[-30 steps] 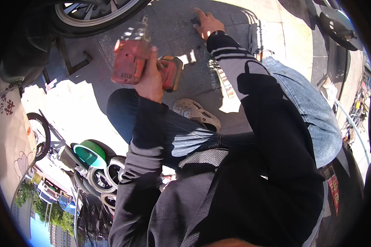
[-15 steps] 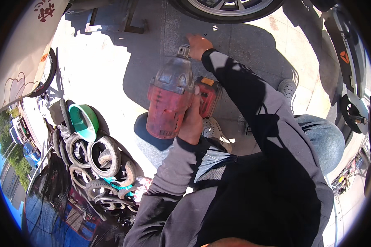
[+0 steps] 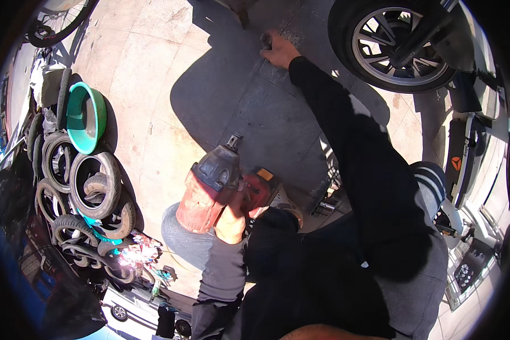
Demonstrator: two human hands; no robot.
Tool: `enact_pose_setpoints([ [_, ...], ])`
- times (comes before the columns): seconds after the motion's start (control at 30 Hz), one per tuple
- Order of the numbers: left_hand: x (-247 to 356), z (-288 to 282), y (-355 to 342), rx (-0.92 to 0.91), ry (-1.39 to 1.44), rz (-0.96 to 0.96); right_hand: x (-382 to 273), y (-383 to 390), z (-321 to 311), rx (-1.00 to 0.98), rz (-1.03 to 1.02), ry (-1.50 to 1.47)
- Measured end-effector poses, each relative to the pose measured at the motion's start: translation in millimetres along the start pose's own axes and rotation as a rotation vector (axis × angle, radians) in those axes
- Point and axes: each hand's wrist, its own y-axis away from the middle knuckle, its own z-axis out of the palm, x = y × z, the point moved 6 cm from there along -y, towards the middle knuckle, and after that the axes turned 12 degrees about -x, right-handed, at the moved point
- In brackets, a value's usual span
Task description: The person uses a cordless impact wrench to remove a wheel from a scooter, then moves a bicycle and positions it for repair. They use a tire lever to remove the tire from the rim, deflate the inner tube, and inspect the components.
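- The left hand (image 3: pixel 232 220) had its fingers wrapped round the handle of a red cordless impact wrench (image 3: pixel 207 192), whose battery pack (image 3: pixel 264 177) sat just right of those fingers and whose metal drive (image 3: pixel 234 141) pointed away beyond them.
- The right hand (image 3: pixel 281 51), stretched out past the wrench, had its fingers bent nearly closed on a small dark piece (image 3: pixel 266 40), too small to name.
- A spoked wheel (image 3: pixel 345 56) stood right of the right fingers.
- A green basin (image 3: pixel 100 113) and loose tyres (image 3: pixel 113 187) lay left of the left fingers.

L grip (image 3: pixel 232 220) holds red impact wrench (image 3: pixel 201 201), R grip (image 3: pixel 281 52) a sm dark pc (image 3: pixel 265 40).
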Motion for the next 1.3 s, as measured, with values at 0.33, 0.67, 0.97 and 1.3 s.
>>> enact_pose_setpoints([
  [0.33,67.0,80.9,-76.5,-0.495,0.298,0.127,-222.3,267.9,-185.6,-0.477,-0.451,-0.023],
  [0.67,62.5,154.7,-75.1,-0.856,0.158,0.104,-221.4,370.7,-241.7,-0.287,-0.322,0.144],
  [0.97,60.2,191.6,-72.6,-1.059,-0.105,0.084,-174.2,403.3,-230.5,-0.212,-0.201,0.165],
  [1.3,20.5,233.4,-116.5,-0.617,-0.104,0.062,121.1,347.9,-389.7,0.626,0.412,0.199],
])
